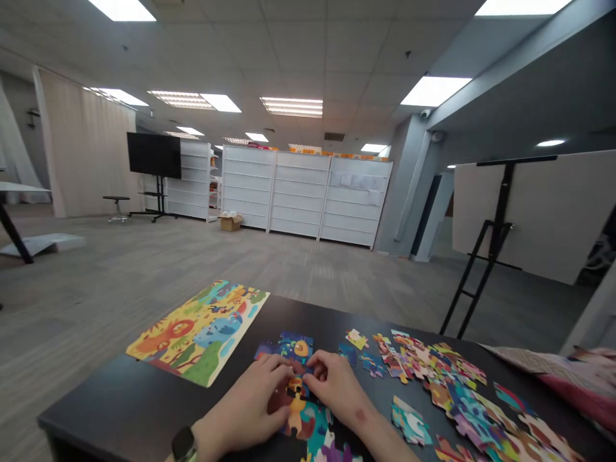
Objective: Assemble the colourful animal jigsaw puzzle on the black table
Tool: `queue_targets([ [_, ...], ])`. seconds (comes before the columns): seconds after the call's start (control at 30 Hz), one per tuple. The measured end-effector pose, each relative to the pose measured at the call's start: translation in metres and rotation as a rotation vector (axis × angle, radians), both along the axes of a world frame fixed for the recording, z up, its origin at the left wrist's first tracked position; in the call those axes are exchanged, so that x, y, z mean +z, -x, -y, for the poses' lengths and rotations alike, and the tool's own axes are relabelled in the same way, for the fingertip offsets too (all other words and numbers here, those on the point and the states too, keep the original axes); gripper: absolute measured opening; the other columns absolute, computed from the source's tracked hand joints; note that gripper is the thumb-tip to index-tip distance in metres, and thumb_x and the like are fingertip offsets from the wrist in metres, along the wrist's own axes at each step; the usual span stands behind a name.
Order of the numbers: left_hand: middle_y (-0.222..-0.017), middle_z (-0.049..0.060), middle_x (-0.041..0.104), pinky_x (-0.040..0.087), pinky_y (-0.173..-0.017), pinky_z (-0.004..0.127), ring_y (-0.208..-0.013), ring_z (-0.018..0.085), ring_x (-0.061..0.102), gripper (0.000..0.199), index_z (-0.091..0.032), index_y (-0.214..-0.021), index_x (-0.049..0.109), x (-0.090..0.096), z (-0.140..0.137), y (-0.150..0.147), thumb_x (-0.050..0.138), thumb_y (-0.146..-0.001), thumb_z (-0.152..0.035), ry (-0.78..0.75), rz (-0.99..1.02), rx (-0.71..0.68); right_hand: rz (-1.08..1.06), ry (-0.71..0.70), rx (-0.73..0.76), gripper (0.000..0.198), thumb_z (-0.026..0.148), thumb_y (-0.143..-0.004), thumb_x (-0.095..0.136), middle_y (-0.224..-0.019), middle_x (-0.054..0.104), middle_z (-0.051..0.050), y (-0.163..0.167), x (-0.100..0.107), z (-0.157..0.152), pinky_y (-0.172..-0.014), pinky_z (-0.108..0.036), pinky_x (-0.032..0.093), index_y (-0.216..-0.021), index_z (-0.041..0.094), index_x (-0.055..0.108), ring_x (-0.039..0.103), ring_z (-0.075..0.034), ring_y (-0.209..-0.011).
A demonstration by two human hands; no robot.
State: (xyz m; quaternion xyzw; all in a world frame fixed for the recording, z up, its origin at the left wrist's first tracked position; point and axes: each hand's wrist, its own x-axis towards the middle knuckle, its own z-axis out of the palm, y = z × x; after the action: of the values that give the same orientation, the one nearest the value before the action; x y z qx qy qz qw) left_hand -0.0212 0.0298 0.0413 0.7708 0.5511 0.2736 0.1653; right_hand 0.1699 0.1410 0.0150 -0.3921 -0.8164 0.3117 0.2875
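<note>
Partly joined jigsaw pieces lie on the dark table in front of me, some covered by my hands. My left hand rests on their left side, thumb apart from the fingers, touching the pieces. On the other side, my right hand has its fingers curled and thumb drawn in at the edge of a puzzle piece with orange on it. The fingertips partly hide this piece. Above the hands sits a dark blue section with a round yellow figure.
A colourful animal picture board lies at the table's left. Loose puzzle pieces are heaped on the right, with a teal and white piece nearer me. Patterned cloth lies at the right edge. Beyond stand an easel-like board and white shelving.
</note>
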Motion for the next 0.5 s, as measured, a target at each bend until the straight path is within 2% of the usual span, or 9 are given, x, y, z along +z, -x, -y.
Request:
queue_targets([
  [0.07, -0.127, 0.002, 0.059, 0.042, -0.104, 0.037, -0.117, 0.024, 0.055, 0.042, -0.029, -0.115, 0.060, -0.002, 0.002, -0.001, 0.062, -0.076, -0.016, -0.005, -0.010, -0.007, -0.009, 0.015, -0.003, 0.011, 0.019, -0.073, 0.066, -0.061, 0.065, 0.003, -0.001, 0.003, 0.001, -0.057, -0.023, 0.040, -0.082, 0.018, 0.071, 0.057, -0.013, -0.058],
  [0.13, -0.130, 0.002, 0.058, 0.041, -0.105, 0.036, -0.119, 0.023, 0.054, 0.049, -0.030, -0.123, 0.055, -0.003, 0.002, -0.001, 0.061, -0.076, -0.016, 0.003, 0.006, -0.018, -0.052, 0.070, -0.002, 0.010, 0.020, -0.075, 0.064, -0.063, 0.066, 0.002, -0.001, 0.003, -0.001, -0.057, -0.023, 0.039, -0.082, 0.017, 0.071, 0.057, -0.013, -0.059],
  [0.23, -0.127, 0.001, 0.060, 0.042, -0.104, 0.035, -0.118, 0.022, 0.055, 0.053, -0.031, -0.126, 0.052, -0.004, 0.002, -0.001, 0.060, -0.076, -0.014, 0.012, 0.031, -0.008, -0.097, 0.143, 0.005, 0.011, 0.020, -0.076, 0.064, -0.064, 0.067, 0.001, -0.002, -0.001, -0.004, -0.056, -0.022, 0.039, -0.081, 0.016, 0.072, 0.058, -0.013, -0.059],
  [0.5, -0.120, -0.001, 0.061, 0.044, -0.097, 0.035, -0.110, 0.021, 0.057, 0.052, -0.033, -0.124, 0.052, -0.009, 0.001, -0.001, 0.058, -0.076, -0.014, 0.009, 0.031, 0.006, -0.098, 0.117, 0.031, 0.013, 0.020, -0.077, 0.063, -0.067, 0.070, 0.000, -0.002, -0.008, -0.004, -0.057, -0.022, 0.040, -0.083, 0.017, 0.074, 0.061, -0.014, -0.062],
])
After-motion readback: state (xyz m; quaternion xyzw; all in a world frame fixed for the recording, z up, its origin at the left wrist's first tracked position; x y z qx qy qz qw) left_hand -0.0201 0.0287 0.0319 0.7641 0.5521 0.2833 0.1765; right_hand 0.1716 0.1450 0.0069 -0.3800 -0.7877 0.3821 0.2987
